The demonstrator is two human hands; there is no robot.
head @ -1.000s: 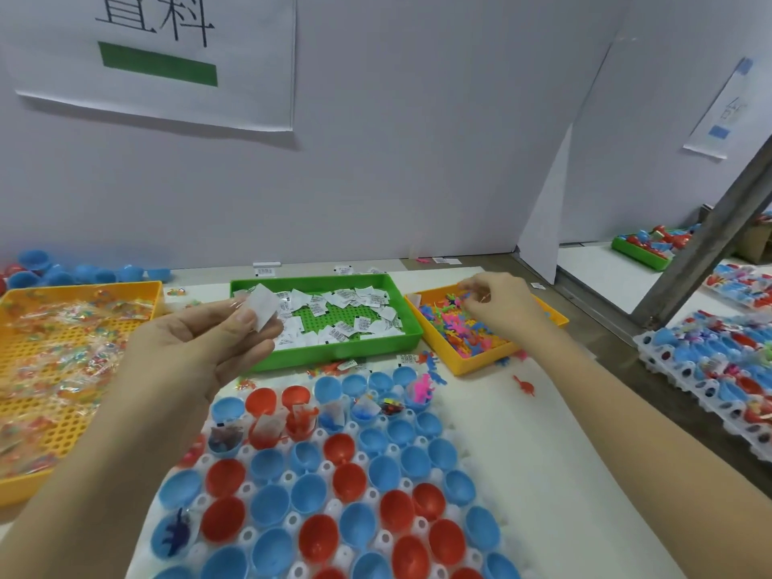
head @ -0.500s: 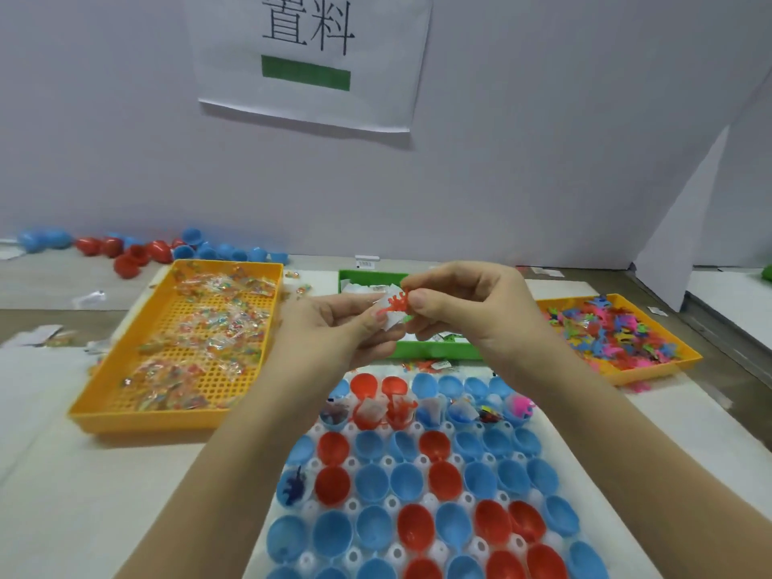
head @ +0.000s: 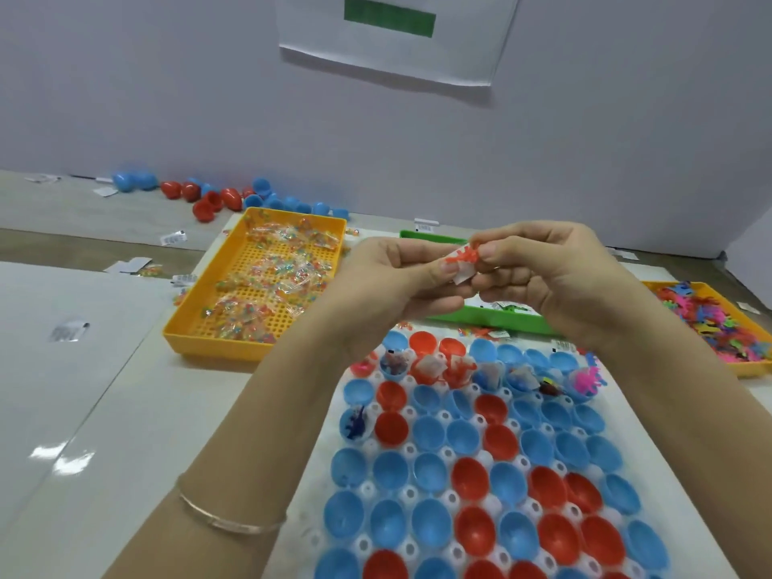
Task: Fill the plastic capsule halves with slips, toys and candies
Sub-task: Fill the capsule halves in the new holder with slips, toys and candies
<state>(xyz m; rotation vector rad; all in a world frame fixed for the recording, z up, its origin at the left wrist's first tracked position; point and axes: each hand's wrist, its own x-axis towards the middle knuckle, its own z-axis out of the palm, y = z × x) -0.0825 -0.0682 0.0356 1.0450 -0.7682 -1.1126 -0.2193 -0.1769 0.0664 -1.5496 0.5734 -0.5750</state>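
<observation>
Pinching grips, left hand (head: 392,282) on white slip (head: 463,275), right hand (head: 543,277) on spiky orange toy (head: 461,257), the two touching

thin bangle (head: 227,521), bare forearms

A packing workshop bench: sorting trays (head: 250,286), rows of capsule halves (head: 472,478), partition-board sign (head: 397,35).

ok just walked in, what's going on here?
A person is packing capsules. The left hand pinches a white slip and the right hand pinches a small red toy against it, both raised over the work. Below, blue and red capsule halves sit open in a white holder. One row near the far end is filled and most others are empty. The candy tray is on the left, the green slip tray behind the hands, the toy tray on the right.
</observation>
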